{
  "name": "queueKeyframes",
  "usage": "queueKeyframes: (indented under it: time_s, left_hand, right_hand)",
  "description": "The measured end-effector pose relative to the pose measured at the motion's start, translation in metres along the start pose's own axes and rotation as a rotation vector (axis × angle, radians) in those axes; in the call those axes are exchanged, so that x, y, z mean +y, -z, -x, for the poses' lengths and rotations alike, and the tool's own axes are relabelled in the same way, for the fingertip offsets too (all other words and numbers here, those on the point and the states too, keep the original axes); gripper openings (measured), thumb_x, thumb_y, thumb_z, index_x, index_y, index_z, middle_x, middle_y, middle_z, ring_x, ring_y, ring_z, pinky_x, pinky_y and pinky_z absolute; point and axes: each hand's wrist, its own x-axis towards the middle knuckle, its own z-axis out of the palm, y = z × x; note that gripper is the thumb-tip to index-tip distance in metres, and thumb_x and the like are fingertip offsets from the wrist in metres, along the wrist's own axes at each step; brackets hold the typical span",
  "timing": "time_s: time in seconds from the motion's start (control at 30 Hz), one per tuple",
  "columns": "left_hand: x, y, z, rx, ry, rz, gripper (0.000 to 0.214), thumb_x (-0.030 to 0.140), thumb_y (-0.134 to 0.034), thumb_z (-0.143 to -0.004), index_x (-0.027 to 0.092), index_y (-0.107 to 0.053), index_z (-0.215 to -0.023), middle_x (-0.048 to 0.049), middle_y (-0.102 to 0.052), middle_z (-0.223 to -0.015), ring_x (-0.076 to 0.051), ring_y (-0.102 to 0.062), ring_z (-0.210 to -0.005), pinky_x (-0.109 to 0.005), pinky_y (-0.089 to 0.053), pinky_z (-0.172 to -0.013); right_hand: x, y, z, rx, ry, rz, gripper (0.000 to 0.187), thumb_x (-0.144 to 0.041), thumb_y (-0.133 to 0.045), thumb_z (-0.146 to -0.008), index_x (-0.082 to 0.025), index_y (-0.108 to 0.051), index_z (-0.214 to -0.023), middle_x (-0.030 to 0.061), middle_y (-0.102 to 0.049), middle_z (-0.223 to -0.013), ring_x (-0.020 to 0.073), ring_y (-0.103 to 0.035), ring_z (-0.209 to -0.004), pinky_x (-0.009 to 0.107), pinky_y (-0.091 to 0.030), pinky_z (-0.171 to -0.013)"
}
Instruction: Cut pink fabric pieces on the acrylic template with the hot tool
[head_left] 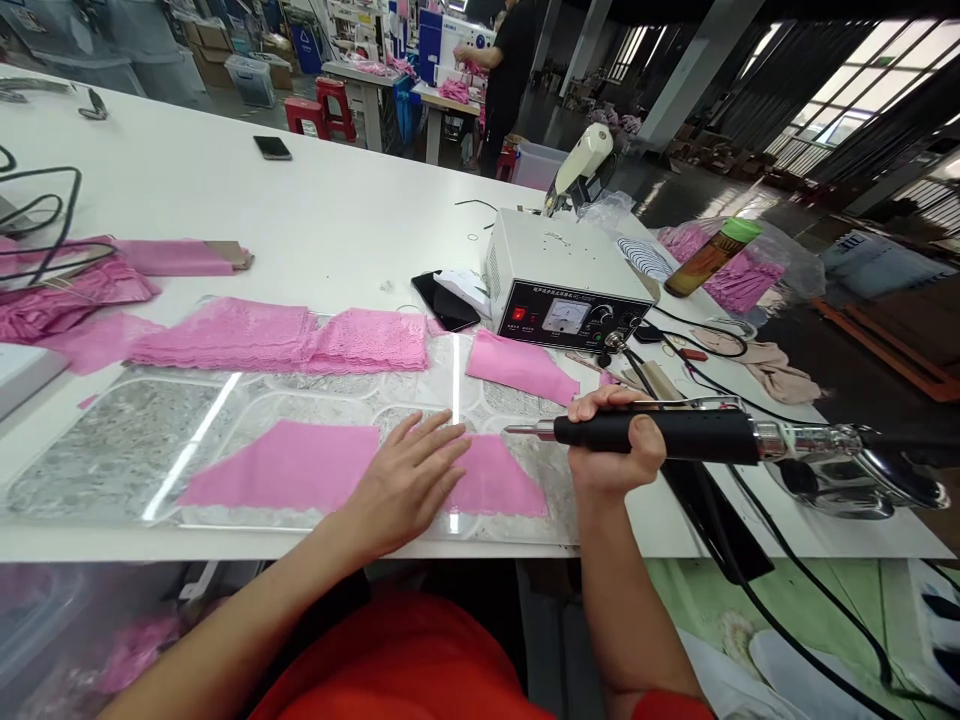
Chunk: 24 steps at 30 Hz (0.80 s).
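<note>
White bench (352,200): I logged a pink panel (300,470), seemingly light, limp, best pinched edgewise, under left fingers (442,447) spread, gripping nothing; right fingers (596,400) wrapped round a black handpiece (705,434).

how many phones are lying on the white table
2 likely phones: one phone near the far edge of the table, another phone beside the metered box, partly under something white. Others could be hidden.

Tool (701,437) in right fingers (646,442), perhaps lace-trimmed cloth (300,468)
</note>
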Motion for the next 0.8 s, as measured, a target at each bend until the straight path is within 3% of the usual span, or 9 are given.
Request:
queueKeyframes:
  time_s: [0.17,0.33,0.53,0.8]
  left_hand:
    - [-0.018,0.022,0.035,-0.016,0.095,-0.059,0.026,0.015,-0.046,-0.098,0.015,-0.063,-0.117,-0.0084,-0.068,-0.121,-0.024,-0.055,-0.126,-0.045,-0.044,-0.108]
    - [-0.021,0.036,0.065,-0.072,0.110,-0.025,0.027,0.013,-0.047,-0.096,0.015,-0.064,-0.118,-0.0093,-0.067,-0.124,-0.024,-0.051,-0.129,-0.043,-0.046,-0.107]
    - [-0.021,0.038,0.071,-0.214,0.066,-0.022,0.042,0.006,-0.042,-0.092,0.019,-0.061,-0.127,-0.0073,-0.059,-0.136,-0.025,-0.041,-0.138,-0.047,-0.035,-0.114]
    - [-0.022,0.036,0.072,-0.336,0.046,-0.060,0.053,0.005,-0.053,-0.085,0.029,-0.058,-0.132,-0.0028,-0.049,-0.147,-0.028,-0.033,-0.143,-0.052,-0.025,-0.117]
  right_hand:
    - [-0.006,-0.005,0.005,0.019,-0.051,-0.020,0.022,-0.040,-0.053,-0.066,-0.019,-0.057,-0.071,-0.0015,-0.048,-0.067,0.0101,-0.048,-0.051,0.026,-0.040,-0.047]
    - [-0.011,-0.028,0.016,-0.046,-0.096,-0.035,0.022,-0.039,-0.054,-0.064,-0.019,-0.058,-0.070,-0.0018,-0.047,-0.066,0.0098,-0.047,-0.050,0.026,-0.040,-0.046]
    - [-0.012,-0.055,0.045,-0.228,-0.191,-0.052,0.024,-0.042,-0.055,-0.066,-0.019,-0.060,-0.071,-0.0013,-0.049,-0.066,0.0096,-0.048,-0.048,0.026,-0.040,-0.044]
    - [-0.017,-0.061,0.072,-0.386,-0.271,-0.068,0.026,-0.046,-0.060,-0.069,-0.020,-0.062,-0.076,-0.0009,-0.051,-0.069,0.0096,-0.048,-0.050,0.027,-0.042,-0.044]
